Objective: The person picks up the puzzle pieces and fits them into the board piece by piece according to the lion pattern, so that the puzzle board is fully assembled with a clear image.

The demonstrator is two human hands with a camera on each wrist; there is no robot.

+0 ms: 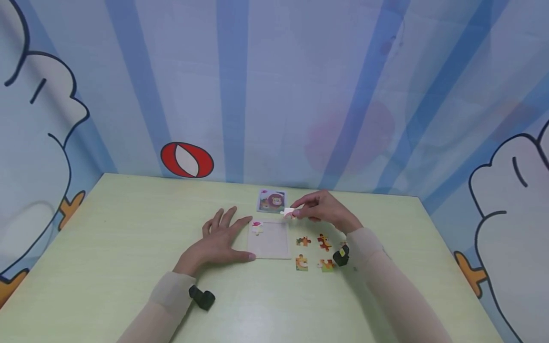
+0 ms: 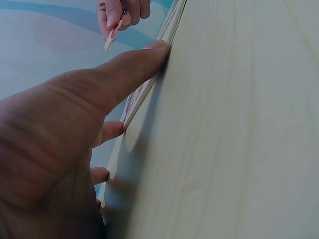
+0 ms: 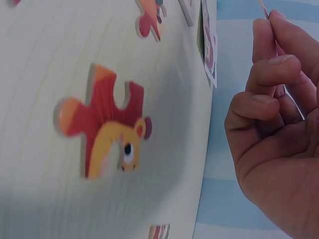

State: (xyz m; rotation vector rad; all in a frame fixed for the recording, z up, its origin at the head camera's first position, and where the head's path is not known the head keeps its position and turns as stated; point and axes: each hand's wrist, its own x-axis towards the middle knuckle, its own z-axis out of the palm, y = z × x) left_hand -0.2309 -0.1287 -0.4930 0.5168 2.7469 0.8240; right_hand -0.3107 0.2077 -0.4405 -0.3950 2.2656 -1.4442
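Observation:
My right hand (image 1: 323,208) pinches a jigsaw puzzle piece (image 1: 289,213) between thumb and fingers, raised above the table near the upper right corner of the puzzle tray (image 1: 274,243). In the left wrist view the same puzzle piece (image 2: 113,34) appears edge-on in the fingertips. My left hand (image 1: 218,240) lies spread at the tray's left side, its thumb and forefinger touching the frame. One puzzle piece with a pink flower (image 1: 257,227) sits in the tray's upper left corner. Behind the tray lies a lion picture card (image 1: 272,201).
Several loose puzzle pieces lie right of the tray, among them a lion-face piece (image 3: 117,124), an orange piece (image 1: 303,241) and a green-edged piece (image 1: 327,265). A blue striped curtain (image 1: 274,95) hangs behind the pale table (image 1: 128,214). Each wrist wears a small black camera.

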